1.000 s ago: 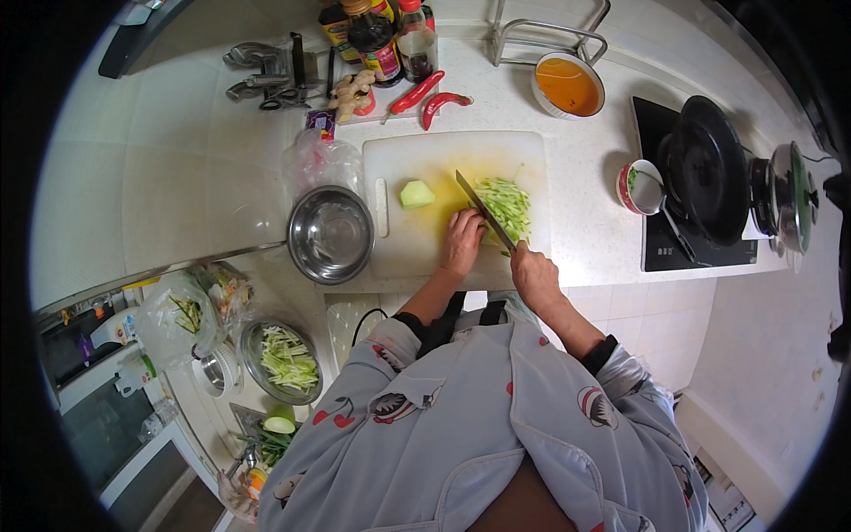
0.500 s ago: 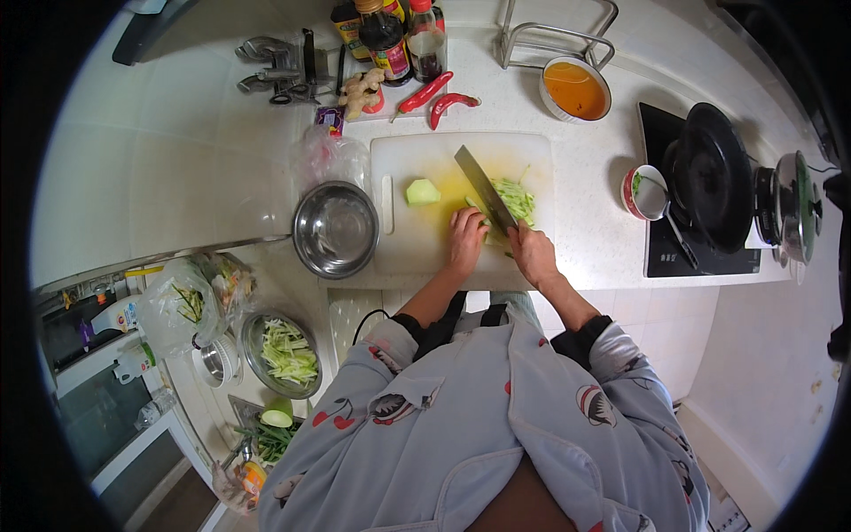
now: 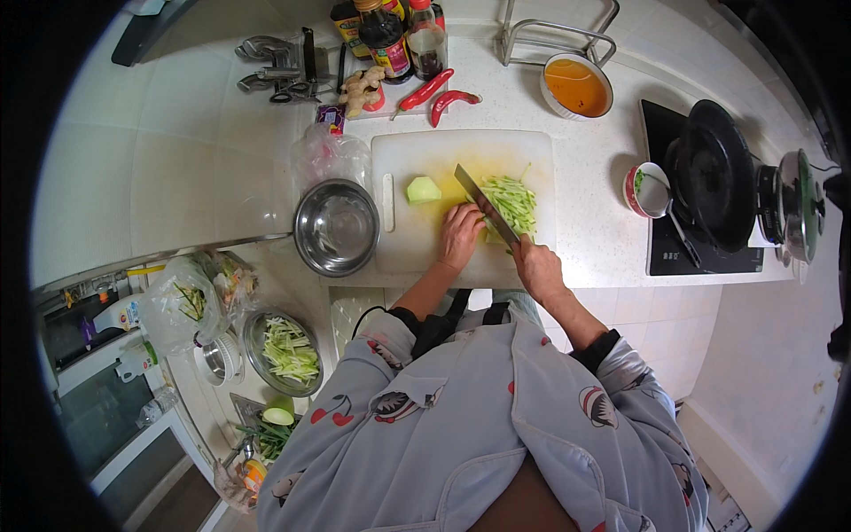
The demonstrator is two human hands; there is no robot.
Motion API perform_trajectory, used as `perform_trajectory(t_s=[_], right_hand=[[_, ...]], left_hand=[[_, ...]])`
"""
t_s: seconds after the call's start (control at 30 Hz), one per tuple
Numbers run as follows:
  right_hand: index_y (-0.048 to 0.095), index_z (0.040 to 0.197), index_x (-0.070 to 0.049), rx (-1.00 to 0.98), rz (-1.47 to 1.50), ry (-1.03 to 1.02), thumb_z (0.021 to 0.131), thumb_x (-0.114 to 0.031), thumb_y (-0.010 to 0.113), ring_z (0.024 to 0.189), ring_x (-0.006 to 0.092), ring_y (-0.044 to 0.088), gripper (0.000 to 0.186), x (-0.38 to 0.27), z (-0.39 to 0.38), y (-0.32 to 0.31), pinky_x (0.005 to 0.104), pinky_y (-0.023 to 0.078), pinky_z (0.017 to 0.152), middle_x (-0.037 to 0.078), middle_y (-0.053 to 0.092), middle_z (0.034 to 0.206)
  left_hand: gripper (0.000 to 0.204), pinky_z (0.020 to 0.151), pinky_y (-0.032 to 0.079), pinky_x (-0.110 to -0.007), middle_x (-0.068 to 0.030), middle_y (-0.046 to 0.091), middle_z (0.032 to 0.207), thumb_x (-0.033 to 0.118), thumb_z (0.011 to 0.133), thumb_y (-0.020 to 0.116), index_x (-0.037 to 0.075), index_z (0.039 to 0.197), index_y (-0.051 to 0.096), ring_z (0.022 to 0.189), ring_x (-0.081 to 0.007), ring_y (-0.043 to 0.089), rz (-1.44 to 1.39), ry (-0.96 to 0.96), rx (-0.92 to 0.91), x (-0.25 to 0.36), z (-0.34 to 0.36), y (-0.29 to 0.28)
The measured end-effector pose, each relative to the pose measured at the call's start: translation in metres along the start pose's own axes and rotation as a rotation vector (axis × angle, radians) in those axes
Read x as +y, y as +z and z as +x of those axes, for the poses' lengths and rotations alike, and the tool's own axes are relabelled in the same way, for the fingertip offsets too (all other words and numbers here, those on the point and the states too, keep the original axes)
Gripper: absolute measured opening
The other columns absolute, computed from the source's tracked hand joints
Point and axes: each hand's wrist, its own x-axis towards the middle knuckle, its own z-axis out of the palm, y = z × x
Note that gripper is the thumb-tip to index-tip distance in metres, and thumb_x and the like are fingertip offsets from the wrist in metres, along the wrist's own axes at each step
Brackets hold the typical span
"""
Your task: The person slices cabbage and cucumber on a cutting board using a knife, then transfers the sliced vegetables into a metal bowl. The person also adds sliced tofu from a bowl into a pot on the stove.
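A white cutting board (image 3: 408,155) lies on the counter in front of me, stained yellow in the middle. My right hand (image 3: 539,270) is closed round the handle of a broad kitchen knife (image 3: 480,197), its blade slanting up to the left. Left of the blade, my left hand (image 3: 461,235) presses curled fingertips on a pale green vegetable, mostly hidden by the fingers. Thin green vegetable strips (image 3: 511,202) spread in a heap to the right of the blade. A separate pale green vegetable chunk (image 3: 424,189) rests on the board's left half.
Beside the board's left edge stands a steel bowl (image 3: 336,229). Red chilies (image 3: 425,90), ginger (image 3: 361,90) and sauce bottles (image 3: 383,43) sit behind. To the right are a bowl of orange liquid (image 3: 577,86) and a black pan (image 3: 714,176). A bowl of strips (image 3: 290,350) stands lower left.
The knife has shifted slightly left and down along with my left hand. More of the strip heap shows to the right of the blade.
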Motion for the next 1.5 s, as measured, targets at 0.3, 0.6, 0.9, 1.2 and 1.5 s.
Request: perform_trajectory(t_s=[0.3,0.6,0.9,1.2,1.5], right_hand=[[0.053,0.088,-0.002,0.011,-0.012,0.017,0.093,-0.023,0.053,0.059,0.0421,0.062,0.022,-0.002,0.009,0.008,0.0517,0.051,0.056,0.024,0.061,0.064],[0.053,0.087,-0.002,0.111,0.083,-0.009,0.093,-0.025,0.053,0.060,0.0431,0.061,0.024,-0.006,0.034,0.030,0.0518,0.050,0.056,0.025,0.060,0.062],[0.054,0.088,-0.002,0.112,0.092,-0.054,0.094,-0.024,0.052,0.059,0.0423,0.060,0.023,0.025,0.015,-0.022,0.0510,0.049,0.056,0.023,0.060,0.062],[0.052,0.086,-0.003,0.090,0.066,0.013,0.093,-0.023,0.054,0.060,0.0410,0.060,0.021,0.046,-0.022,-0.024,0.0502,0.048,0.056,0.021,0.059,0.061],[0.052,0.085,-0.004,0.117,0.101,0.053,0.092,-0.022,0.054,0.063,0.0414,0.061,0.020,0.060,-0.038,-0.025,0.0502,0.049,0.058,0.021,0.061,0.064]], left_hand=[[0.022,0.084,0.045,-0.040,-0.0107,0.060,0.101,0.001,0.073,0.070,0.002,0.093,0.061,0.095,-0.0312,0.055,-0.013,-0.008,-0.023,-0.005,-0.001,0.002],[0.019,0.084,0.045,-0.040,-0.0116,0.060,0.101,0.001,0.074,0.068,0.002,0.092,0.062,0.095,-0.0315,0.055,-0.022,-0.027,-0.018,-0.006,-0.003,0.004],[0.015,0.082,0.044,-0.039,-0.0094,0.061,0.099,0.001,0.076,0.064,0.004,0.091,0.063,0.094,-0.0297,0.056,-0.003,0.040,-0.038,0.004,-0.012,-0.010],[0.016,0.081,0.043,-0.039,-0.0071,0.061,0.099,0.003,0.075,0.065,0.005,0.091,0.065,0.092,-0.0260,0.056,0.006,0.087,-0.029,0.016,-0.012,0.000],[0.014,0.080,0.040,-0.037,-0.0050,0.061,0.097,0.007,0.075,0.067,0.008,0.089,0.066,0.092,-0.0243,0.055,0.102,0.150,-0.155,0.028,-0.020,0.002]])
